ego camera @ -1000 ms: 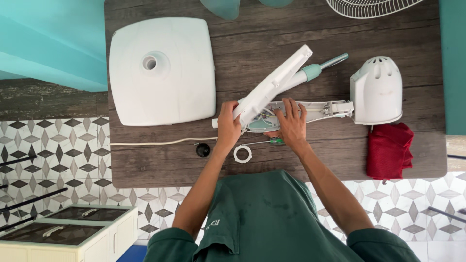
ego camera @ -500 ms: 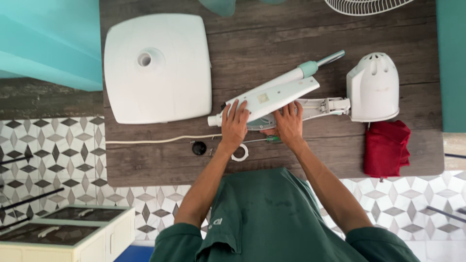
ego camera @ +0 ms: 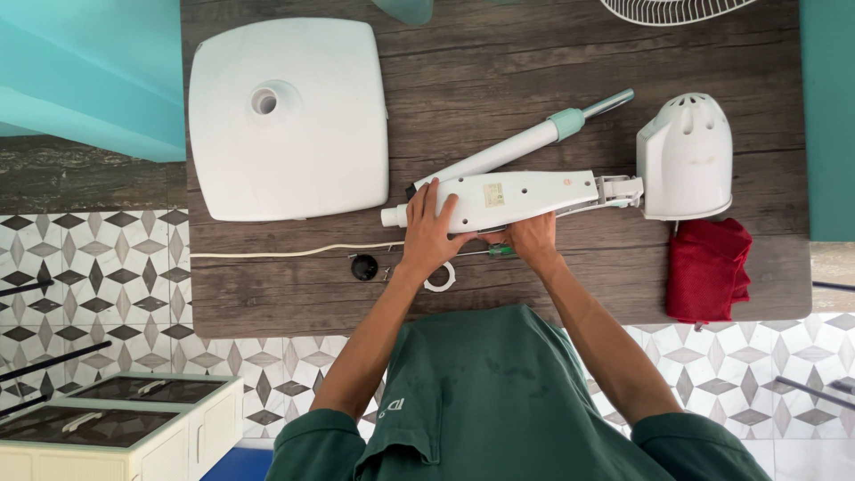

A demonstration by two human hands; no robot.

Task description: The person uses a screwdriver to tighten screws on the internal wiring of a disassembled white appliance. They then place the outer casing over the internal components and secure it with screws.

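Nearest, on the wooden table (ego camera: 499,62): one white ring (ego camera: 441,283), one black cap (ego camera: 363,266), one white cord (ego camera: 285,252) trailing off to the left, and one green-handled screwdriver (ego camera: 501,251) lying untouched just beside the right hand (ego camera: 534,240).

Next out: left hand (ego camera: 427,233) spread over the near end of the long white housing (ego camera: 521,196), fingers across the top, clasping it. Right hand at the housing's near edge, fingers tucked beneath; closure there cannot be told.

Housing flat near the table's middle, its far end joined to the one domed white motor casing (ego camera: 686,156) at the right.

Just behind, touching or nearly so: one white pole (ego camera: 517,147) with a teal collar, lying slantwise.

Step in hand, as judged: steadying and fitting the housing. Calls next for a firm left-hand hold while the right frees itself for the screwdriver.

Right edge: one red cloth (ego camera: 708,267).

Farther left: one square white base (ego camera: 294,142) with a central socket.

Farthest, cut by the top border: one wire grille (ego camera: 668,9).
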